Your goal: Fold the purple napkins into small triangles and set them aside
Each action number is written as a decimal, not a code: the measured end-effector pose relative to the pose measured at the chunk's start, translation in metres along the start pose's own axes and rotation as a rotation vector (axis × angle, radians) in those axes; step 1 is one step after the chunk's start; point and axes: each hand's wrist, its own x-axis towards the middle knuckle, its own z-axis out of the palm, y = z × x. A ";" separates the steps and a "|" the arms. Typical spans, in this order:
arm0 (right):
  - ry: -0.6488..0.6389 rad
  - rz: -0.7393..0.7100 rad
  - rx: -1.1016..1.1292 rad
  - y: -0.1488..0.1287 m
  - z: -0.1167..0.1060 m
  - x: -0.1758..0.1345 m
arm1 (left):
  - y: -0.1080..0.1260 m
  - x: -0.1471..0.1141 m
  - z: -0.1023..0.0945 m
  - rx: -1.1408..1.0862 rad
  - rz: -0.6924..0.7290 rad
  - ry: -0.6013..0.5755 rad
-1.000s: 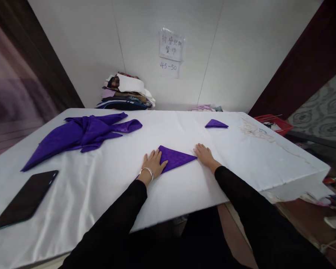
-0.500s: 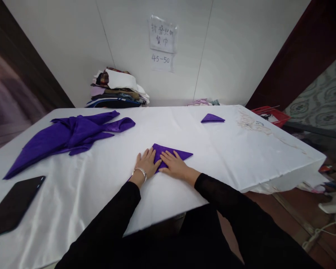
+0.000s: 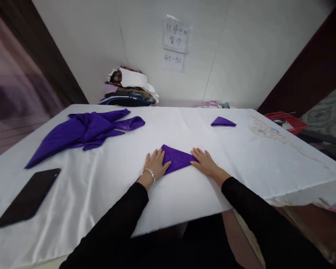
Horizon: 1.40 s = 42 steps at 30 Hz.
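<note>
A purple cloth napkin [image 3: 177, 158], folded into a triangle, lies flat on the white tablecloth [image 3: 179, 201] in front of me. My left hand [image 3: 156, 164], with a silver bracelet at the wrist, rests flat over the napkin's left part, fingers stretched out, covering some of it. At the right corner lies my right hand [image 3: 205, 162], palm down with fingers extended, touching the tip. Farther back on the right sits a smaller folded purple napkin [image 3: 223, 121]. A loose heap of purple cloths [image 3: 81, 130] spreads over the left of the table.
A dark tablet [image 3: 28, 198] lies at the front left. Folded clothes [image 3: 131, 87] are stacked against the wall, below and left of a handwritten paper sign [image 3: 177, 35]. Beyond the table's right edge stands a red basket [image 3: 294, 123].
My right hand has slid right along the napkin to its right corner, uncovering the middle. My left hand stays on the left part. The whole view has shifted slightly.
</note>
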 end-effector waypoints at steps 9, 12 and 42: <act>0.054 -0.304 0.021 -0.080 -0.008 0.038 | -0.001 0.000 0.004 -0.024 0.000 0.007; 0.024 -0.366 0.043 -0.101 0.000 0.063 | 0.000 -0.001 0.003 -0.018 -0.010 -0.005; -0.014 -0.200 0.003 -0.074 0.013 0.106 | -0.073 -0.111 -0.011 0.042 -0.282 0.039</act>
